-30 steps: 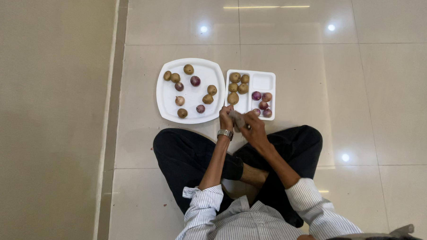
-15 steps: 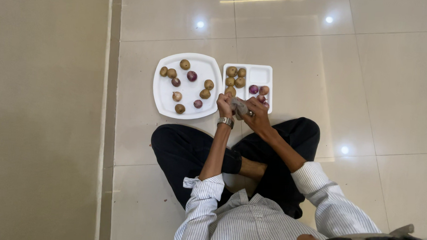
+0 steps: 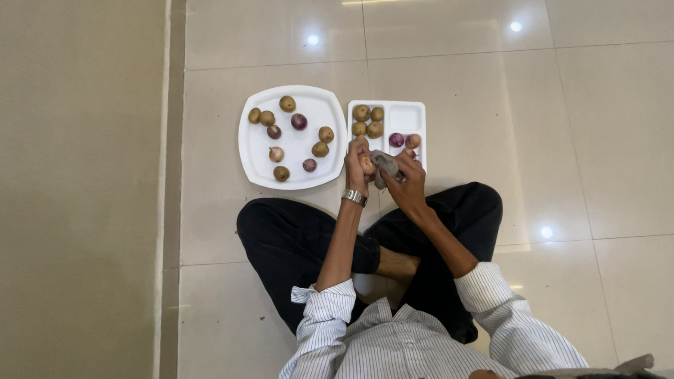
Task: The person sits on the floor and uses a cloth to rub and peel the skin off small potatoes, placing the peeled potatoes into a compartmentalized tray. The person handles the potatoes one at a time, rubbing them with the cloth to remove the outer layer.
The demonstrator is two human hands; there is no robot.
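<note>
On the glossy beige tiled floor (image 3: 504,106), the large white square plate (image 3: 257,158) holds a mix: about six small brown potatoes and three reddish onions, which I judge not yet sorted. The smaller white compartment tray (image 3: 416,112) has four potatoes in its left section and two onions visible at the right, so the sorting seems roughly half done. The left hand (image 3: 358,164) has its grip closed around one brown potato (image 3: 367,163) above the tray; the right hand (image 3: 406,183) presses a small grey cloth (image 3: 385,164) against it.
</note>
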